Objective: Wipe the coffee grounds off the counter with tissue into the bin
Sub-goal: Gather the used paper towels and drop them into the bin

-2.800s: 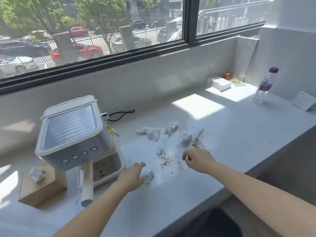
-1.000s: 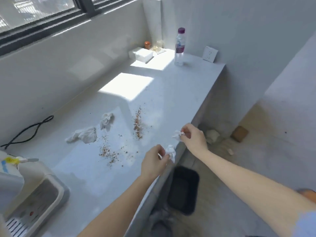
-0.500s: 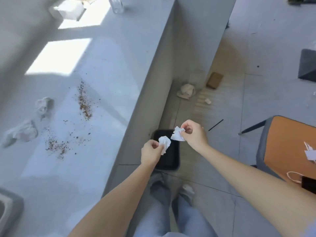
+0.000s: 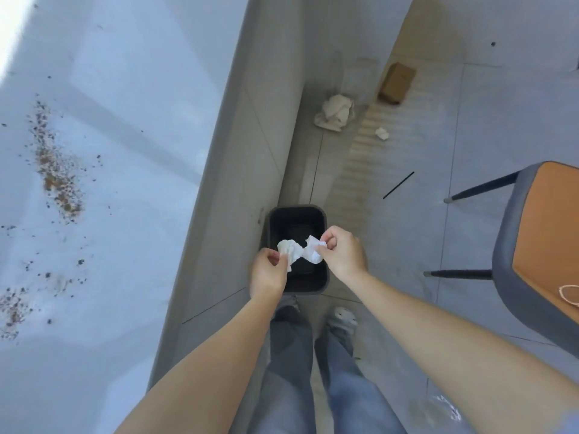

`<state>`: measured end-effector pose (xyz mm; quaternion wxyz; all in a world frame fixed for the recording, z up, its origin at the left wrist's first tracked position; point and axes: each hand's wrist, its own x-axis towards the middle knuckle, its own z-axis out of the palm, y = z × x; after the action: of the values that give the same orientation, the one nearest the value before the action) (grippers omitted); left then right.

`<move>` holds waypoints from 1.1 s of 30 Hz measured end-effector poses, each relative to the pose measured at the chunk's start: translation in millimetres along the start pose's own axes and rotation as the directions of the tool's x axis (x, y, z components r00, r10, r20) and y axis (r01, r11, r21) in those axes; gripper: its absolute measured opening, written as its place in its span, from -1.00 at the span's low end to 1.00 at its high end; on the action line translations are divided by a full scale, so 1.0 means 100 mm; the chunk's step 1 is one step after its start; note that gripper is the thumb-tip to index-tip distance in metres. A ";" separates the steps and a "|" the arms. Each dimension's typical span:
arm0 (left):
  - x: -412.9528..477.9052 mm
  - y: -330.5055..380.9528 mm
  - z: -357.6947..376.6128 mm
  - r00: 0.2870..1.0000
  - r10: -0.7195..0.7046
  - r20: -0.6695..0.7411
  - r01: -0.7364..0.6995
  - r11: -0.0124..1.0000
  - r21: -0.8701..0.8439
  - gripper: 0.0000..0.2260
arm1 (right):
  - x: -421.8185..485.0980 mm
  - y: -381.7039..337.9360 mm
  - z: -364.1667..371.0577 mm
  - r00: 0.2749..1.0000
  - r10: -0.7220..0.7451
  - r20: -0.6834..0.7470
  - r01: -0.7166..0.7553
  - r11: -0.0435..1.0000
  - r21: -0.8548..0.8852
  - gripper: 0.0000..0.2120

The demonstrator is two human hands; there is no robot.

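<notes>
I judge this the binning step: above the bin (image 4: 296, 208), my left hand (image 4: 268, 274) pinches the left tissue (image 4: 289, 249) and my right hand (image 4: 344, 253) the right tissue (image 4: 314, 253), contents unclear; next, let go, then wipe the coffee grounds (image 4: 56, 173) off the worktop (image 4: 134, 98).

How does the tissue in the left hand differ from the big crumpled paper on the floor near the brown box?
The tissue is bright white; the crumpled paper is beige. The tissue is pinched by the left hand above the black bin; the crumpled paper lies loose on the floor near the brown box. The crumpled paper looks larger, though it is farther away. Both are crumpled.
</notes>
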<state>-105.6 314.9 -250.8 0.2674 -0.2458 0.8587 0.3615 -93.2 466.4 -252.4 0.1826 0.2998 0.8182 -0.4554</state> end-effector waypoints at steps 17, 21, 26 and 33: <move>0.35 -0.13 0.22 0.953 0.027 0.301 -0.091 0.975 0.201 -0.57 | 0.26 0.18 0.42 0.939 0.164 0.304 -0.143 0.986 -0.091 -0.69; 0.34 -0.10 0.20 0.931 0.075 0.356 -0.176 0.950 0.259 -0.46 | 0.22 0.18 0.41 0.953 0.126 0.277 -0.102 0.990 -0.100 -0.62; 0.26 0.01 0.13 0.919 0.225 0.324 -0.337 0.876 0.347 -0.40 | 0.16 0.10 0.36 0.979 -0.053 0.199 0.097 0.971 -0.220 -0.56; 0.04 0.10 -0.03 0.895 0.352 0.276 -0.439 0.804 0.400 -0.39 | 0.00 -0.05 0.13 0.962 -0.229 0.146 0.270 0.860 -0.432 -0.50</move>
<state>-115.6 317.9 -247.0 0.3152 0.0436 0.9219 0.2212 -95.9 452.9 -256.0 0.2226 0.1204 0.9238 -0.2874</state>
